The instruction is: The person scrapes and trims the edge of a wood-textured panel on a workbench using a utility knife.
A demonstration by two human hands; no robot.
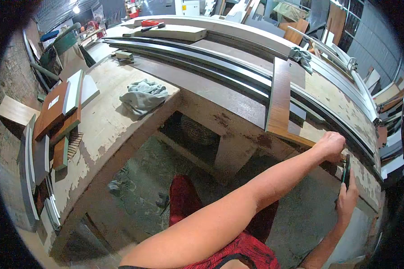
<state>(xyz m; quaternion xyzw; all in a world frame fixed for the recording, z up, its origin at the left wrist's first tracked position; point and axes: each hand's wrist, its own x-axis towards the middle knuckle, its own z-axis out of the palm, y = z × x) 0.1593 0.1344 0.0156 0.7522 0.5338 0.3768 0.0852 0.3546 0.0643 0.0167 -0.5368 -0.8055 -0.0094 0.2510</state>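
The brown board [280,101] lies flat on the workbench [107,121], its long axis running away from the person, near end at the bench edge. The left hand [331,145], closed in a fist, rests just beside that near corner. The right hand [347,197], just below, grips a dark flat tool [346,170] upright.

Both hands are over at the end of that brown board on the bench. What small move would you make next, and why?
Probably steady the brown board with the left hand, which already rests at its near end, before moving the dark tool that the right hand grips. The board lies loose across the long strips.
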